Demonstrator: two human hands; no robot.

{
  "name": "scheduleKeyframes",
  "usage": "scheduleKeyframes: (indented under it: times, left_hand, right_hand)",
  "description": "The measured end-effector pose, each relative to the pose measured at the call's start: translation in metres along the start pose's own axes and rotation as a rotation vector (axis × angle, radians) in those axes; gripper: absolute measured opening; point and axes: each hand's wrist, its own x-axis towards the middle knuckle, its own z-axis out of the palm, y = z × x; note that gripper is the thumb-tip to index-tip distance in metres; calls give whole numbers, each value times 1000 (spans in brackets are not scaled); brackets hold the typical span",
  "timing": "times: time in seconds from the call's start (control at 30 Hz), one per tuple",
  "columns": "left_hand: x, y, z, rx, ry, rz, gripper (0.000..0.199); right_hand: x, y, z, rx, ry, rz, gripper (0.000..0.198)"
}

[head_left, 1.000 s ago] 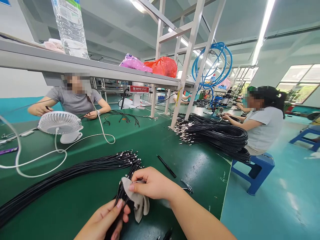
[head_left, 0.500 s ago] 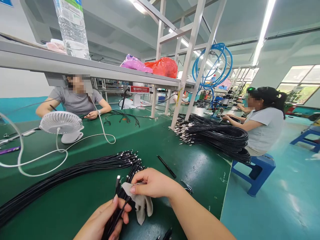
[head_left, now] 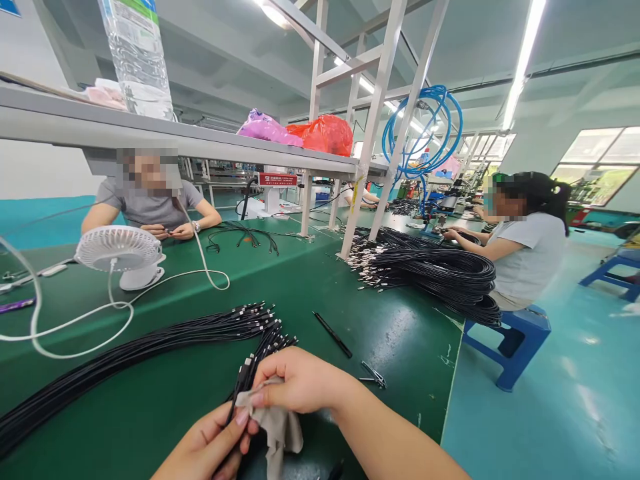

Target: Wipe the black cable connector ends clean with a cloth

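My right hand (head_left: 300, 383) pinches a pale grey cloth (head_left: 280, 427), which hangs down in loose folds. Close beside it at the lower centre, my left hand (head_left: 213, 440) is closed on a black cable (head_left: 231, 415). The two hands' fingertips meet at the cloth's edge, and the cloth hides the end of the held cable. Just beyond my fingers lie several cable connectors (head_left: 270, 343) with silvery metal tips. They belong to a long bundle of black cables (head_left: 150, 353) that curves off to the left across the green table (head_left: 165, 413).
A black pen (head_left: 333, 335) and metal tweezers (head_left: 374, 375) lie right of my hands. A white fan (head_left: 119, 248) with a white cord stands left. Coiled black cables (head_left: 435, 267) are piled by the shelf post (head_left: 373, 127). Two co-workers sit opposite and at right.
My right hand has shifted slightly left and down, and the cloth now covers the connector end that stood out above my left hand. The opposite co-worker's hands have come together.
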Motion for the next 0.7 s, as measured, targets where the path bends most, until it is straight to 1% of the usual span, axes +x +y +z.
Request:
scheduleKeyframes:
  times: [0.07,0.13,0.2,0.33,0.4,0.5,0.57,0.63,0.7]
  left_hand:
    - [0,2,1,-8,20,3,56]
    - [1,2,0,-4,21,-1,57]
    - [4,0,-2,-3,18,-8,58]
    - [8,-4,-5,-12,9,-8,57]
    - [9,-6,-6,-10,9,1,56]
    - [9,-8,-8,-7,-1,1,58]
    - [9,-9,-9,-4,5,6,58]
    - [9,-10,-10,-1,18,11,57]
    - [9,-10,-10,-3,21,15,58]
  right_hand:
    - [0,-1,0,-34,34,15,5]
    - [0,0,0,-50,56,10,8]
    - [1,2,2,-11,66,10,10]
    - [4,6,9,96,56,51,23]
    - [4,5,10,100,85,71,31]
    - [2,1,8,46,142,79,47]
    - [-1,-1,6,-31,210,71,53]
    - [-3,0,7,-117,300,41,54]
    - [-4,1,9,-183,350,-12,47]
